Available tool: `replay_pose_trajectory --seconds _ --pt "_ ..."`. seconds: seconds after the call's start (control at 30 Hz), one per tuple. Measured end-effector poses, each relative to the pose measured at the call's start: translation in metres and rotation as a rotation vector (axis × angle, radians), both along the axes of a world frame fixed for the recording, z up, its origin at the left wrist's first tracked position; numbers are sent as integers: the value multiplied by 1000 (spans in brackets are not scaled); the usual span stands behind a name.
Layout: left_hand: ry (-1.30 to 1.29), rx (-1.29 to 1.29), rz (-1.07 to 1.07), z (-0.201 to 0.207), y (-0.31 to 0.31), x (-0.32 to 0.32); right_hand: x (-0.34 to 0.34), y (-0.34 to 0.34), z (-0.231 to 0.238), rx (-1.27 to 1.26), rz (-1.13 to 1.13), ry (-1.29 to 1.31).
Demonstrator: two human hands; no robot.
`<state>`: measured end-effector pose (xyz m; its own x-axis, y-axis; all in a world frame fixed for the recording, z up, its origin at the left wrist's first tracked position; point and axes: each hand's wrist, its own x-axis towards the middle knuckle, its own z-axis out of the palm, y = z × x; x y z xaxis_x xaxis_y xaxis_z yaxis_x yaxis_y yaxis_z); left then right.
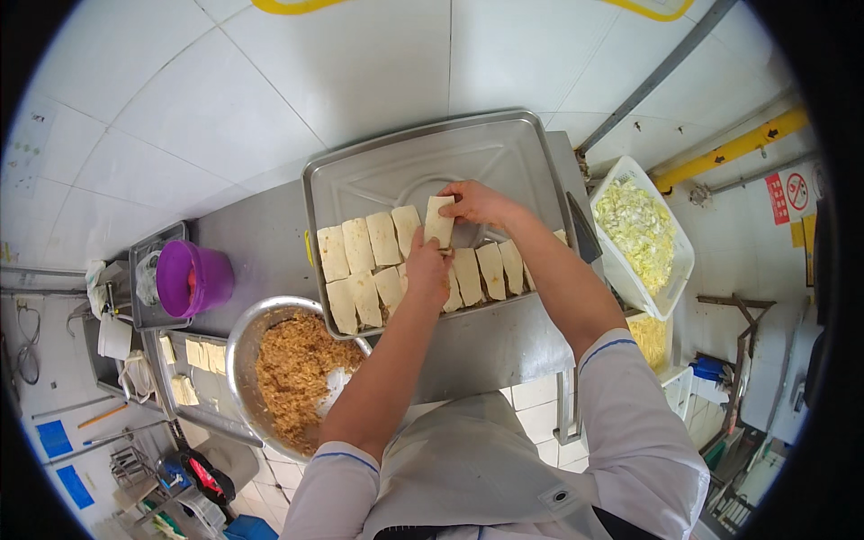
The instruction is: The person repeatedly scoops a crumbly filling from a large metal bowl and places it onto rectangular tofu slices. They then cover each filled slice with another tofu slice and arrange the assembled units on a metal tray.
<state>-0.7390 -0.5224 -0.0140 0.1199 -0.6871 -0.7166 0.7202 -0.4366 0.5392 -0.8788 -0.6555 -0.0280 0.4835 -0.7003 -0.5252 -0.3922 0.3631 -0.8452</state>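
A pale, flat rectangular piece that looks like tofu (438,221) stands slightly raised over the metal tray (360,180). At its upper right edge, my right hand (479,204) pinches it between thumb and fingers. The fingers of my left hand (427,270) close on its lower end, partly hiding it. Similar pieces lie side by side in two rows along the near half of the tray, such as this tofu piece (357,245) in the upper row. Brownish filling shows at the edges of some. My forearms cover part of the lower row.
A steel bowl (236,360) of brown minced filling (292,373) stands left of my left forearm. Beyond it are a purple bucket (216,279) and a tray with more pale pieces (184,390). At right, a white basket (668,292) holds chopped greens (637,229). A tiled wall (378,63) rises behind.
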Motion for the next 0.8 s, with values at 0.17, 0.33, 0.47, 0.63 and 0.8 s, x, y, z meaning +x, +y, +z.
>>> replay_pose_trajectory --seconds 0.17,0.33,0.47,0.63,0.8 --pt "35 86 72 -4 3 -4 6 -12 -16 -256 164 148" --pt "154 62 72 4 16 9 15 11 -26 -601 11 214" --pt "203 25 91 21 39 24 14 35 -24 -457 -77 283" --pt "158 -46 134 45 89 59 26 52 -8 -315 -135 238" --pt "-115 -64 95 59 159 113 41 82 39 -390 -320 218"
